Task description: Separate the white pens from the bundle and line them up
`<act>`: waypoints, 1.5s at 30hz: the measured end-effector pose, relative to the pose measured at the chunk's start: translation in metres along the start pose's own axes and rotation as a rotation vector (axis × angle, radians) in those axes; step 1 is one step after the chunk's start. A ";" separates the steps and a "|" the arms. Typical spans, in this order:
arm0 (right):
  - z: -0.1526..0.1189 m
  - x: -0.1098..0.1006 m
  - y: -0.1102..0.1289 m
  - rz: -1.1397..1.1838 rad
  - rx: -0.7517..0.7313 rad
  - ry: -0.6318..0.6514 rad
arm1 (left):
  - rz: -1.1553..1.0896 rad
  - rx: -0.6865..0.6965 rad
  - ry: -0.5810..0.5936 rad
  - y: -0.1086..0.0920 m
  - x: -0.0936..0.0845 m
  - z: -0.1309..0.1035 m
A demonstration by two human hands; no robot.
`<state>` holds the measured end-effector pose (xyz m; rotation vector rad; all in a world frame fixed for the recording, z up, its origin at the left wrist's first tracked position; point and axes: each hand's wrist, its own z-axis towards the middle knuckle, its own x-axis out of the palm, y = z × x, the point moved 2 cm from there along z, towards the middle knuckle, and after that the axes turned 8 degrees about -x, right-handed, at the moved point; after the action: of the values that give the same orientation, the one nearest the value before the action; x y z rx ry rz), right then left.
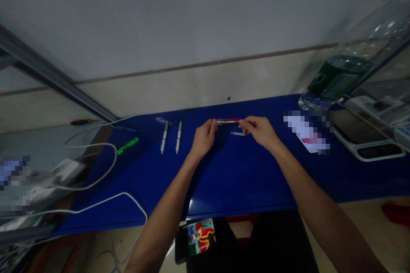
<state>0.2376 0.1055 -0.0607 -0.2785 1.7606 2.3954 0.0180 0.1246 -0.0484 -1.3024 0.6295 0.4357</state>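
Observation:
Both hands hold a slim red-and-white pen (228, 121) level above the blue table, one at each end. My left hand (205, 137) pinches its left end between thumb and fingers. At the other end, my right hand (259, 131) is closed on it in the same way. Just under my right fingers lies a short grey pen-like piece (237, 133), its right end partly hidden. Two white-and-grey pens (164, 138) lie side by side to the left of my left hand, tips pointing at the wall.
A green clip-like item (128, 146) and a white cable (115, 158) lie at the left. A large plastic bottle (339, 76), a blurred packet (304, 132) and a white scale-like device (368, 151) stand right. A phone (201, 239) shows below the table edge (243, 212).

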 end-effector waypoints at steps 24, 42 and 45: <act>0.000 -0.001 0.005 -0.009 -0.035 0.000 | 0.010 -0.015 -0.021 0.001 0.000 0.000; -0.002 0.000 0.003 -0.042 -0.022 0.041 | 0.038 -0.016 -0.023 0.000 -0.001 0.001; -0.001 0.002 0.003 0.004 -0.047 0.040 | 0.032 -0.018 -0.030 0.000 -0.001 0.001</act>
<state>0.2352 0.1038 -0.0585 -0.3315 1.7256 2.4533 0.0171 0.1259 -0.0476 -1.3016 0.6234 0.4874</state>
